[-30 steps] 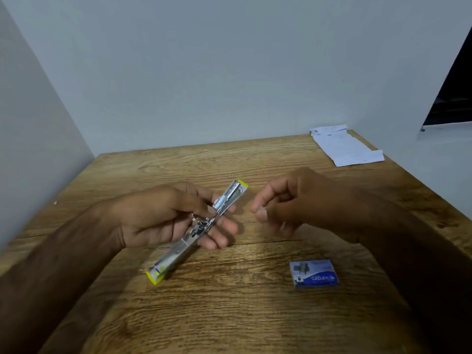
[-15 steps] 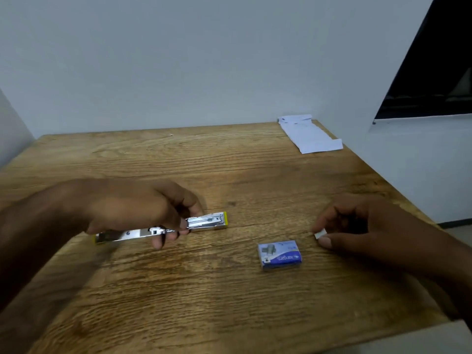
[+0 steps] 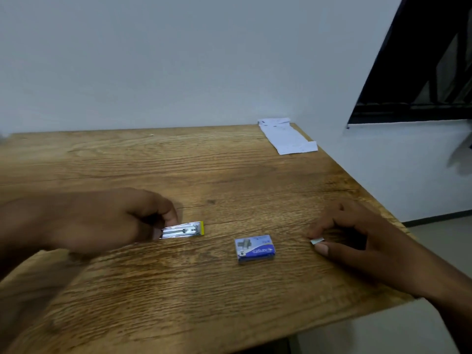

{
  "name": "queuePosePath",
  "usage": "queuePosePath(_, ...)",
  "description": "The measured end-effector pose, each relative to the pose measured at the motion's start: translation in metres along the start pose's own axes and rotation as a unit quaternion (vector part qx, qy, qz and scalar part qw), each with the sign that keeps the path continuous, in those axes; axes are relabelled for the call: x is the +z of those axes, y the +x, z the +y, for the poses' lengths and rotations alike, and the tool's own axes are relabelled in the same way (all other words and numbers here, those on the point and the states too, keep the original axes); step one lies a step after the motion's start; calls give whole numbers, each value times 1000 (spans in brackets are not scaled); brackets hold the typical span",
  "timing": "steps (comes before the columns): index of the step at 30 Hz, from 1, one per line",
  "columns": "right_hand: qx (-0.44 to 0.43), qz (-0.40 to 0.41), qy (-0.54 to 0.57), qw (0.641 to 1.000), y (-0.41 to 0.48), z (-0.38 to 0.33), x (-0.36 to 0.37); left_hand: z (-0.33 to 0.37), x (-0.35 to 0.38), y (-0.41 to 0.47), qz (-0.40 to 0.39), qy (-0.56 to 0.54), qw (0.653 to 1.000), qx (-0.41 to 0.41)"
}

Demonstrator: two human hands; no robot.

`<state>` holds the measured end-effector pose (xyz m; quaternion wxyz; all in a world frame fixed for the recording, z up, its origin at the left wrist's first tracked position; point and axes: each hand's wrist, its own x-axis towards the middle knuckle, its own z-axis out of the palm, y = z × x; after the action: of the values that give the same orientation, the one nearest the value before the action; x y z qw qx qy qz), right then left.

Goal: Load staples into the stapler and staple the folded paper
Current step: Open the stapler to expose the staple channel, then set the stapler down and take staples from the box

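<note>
Head view: your left hand [image 3: 102, 221] now grips further along the one stapler [image 3: 186, 229], your right hand [image 3: 357, 233] still pinches one staple strip [image 3: 317, 240]; one staple box [image 3: 255, 248], one folded paper [image 3: 287, 136] at the desk's [image 3: 204, 302] far-right corner.

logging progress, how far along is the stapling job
Done: the right hand pinches a small pale staple strip, apart from the blue cardboard staple box. In hand: the left hand grips the silver yellow-tipped stapler. Left: loading it, then stapling the folded white paper, untouched at the far corner.
</note>
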<state>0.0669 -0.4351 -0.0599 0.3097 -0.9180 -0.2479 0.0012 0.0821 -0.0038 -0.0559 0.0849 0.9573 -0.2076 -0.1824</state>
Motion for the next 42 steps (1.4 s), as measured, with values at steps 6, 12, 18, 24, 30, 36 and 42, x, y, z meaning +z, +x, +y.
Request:
queuePosePath(6,-19,55,-43,997,-13,8,3,65,-34,-34,57,-31,998,-21)
queuePosePath(12,-9,50,-28,998,-17,4,-2,62,-36,-28,82,13,996,-32)
queuePosePath(18,-36,70,-24,997,-7,-18,-1,59,-46,-17,70,-96,992,-43)
queuePosePath(24,-78,30,-50,995,10,-64,12,64,-55,-28,104,-22,994,-39)
queuePosePath(30,-60,8,-112,992,15,-81,56,118,-5,-72,345,-162,924,24)
queuePosePath(36,-33,56,-56,996,6,-85,66,148,49,-35,298,-87,950,-41)
queuePosePath(42,-27,90,21,995,-1,-86,68,155,59,-27,329,-111,936,-47)
